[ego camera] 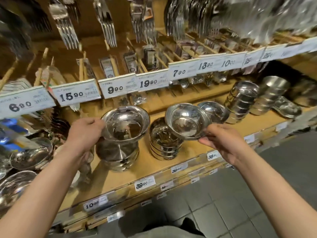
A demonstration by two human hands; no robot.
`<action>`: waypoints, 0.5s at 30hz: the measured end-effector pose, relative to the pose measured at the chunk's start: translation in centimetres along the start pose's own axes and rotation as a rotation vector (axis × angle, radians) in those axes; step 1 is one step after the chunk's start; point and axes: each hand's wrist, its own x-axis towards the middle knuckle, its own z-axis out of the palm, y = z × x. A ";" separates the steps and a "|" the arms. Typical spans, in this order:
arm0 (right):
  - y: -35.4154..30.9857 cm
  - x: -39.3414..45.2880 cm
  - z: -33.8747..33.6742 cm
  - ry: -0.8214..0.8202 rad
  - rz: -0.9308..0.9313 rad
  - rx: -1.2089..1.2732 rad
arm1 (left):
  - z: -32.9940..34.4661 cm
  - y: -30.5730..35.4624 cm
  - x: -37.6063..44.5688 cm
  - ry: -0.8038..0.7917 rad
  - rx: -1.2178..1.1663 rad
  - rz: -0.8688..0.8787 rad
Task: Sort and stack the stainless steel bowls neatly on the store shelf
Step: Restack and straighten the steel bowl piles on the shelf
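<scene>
Left hand [84, 130]: grips the rim of the flared bowl [125, 123] topping the left stack [118, 154], near shelf front.
Right hand [223, 140]: pinches the near rim of a loose bowl [187, 121], held tilted above the middle stack [164, 143].
Done: two short stacks mid-shelf; tall stacks [241, 100] far right look tidy.
Left: held bowl not yet nested; another bowl [213, 111] lies tilted just behind; jumbled bowls [30, 153] at left edge.
Progress: roughly midway, by my judgement.

Both arms extended; left grip [85, 133] and right grip [224, 141] each pinching.
</scene>
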 end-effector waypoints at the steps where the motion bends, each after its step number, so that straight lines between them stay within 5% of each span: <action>1: 0.0 -0.2 -0.7 0.019 -0.011 0.010 | 0.7 0.5 -0.5 -0.008 -0.035 0.006; 11: -1.7 0.3 -10.3 0.140 -0.026 0.087 | 7.7 4.5 -3.9 -0.201 -0.124 -0.040; 15: -3.5 1.7 -15.8 0.137 -0.057 0.117 | 10.7 6.8 -4.5 -0.190 0.022 0.034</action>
